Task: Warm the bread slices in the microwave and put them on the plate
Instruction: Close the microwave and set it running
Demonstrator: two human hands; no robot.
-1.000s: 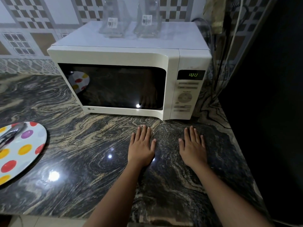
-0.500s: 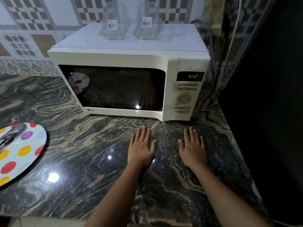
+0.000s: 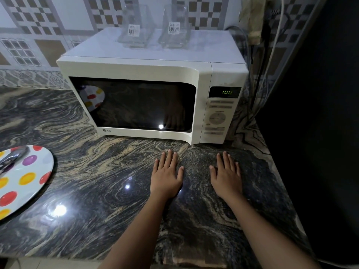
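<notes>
Both the left hand [image 3: 166, 175] and right hand [image 3: 226, 176] lie flat, spread and empty on the surface [image 3: 97, 191] below the shut microwave [image 3: 136, 74], its panel nearer the right; bread unseen, plate [image 3: 29, 181] far left.

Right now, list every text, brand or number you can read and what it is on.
"LG": lower left of the microwave door.
Green digits, roughly "100": microwave display.
Control panel buttons: too blurred to read.
Barcode stickers on two glass containers: too small to read.
</notes>
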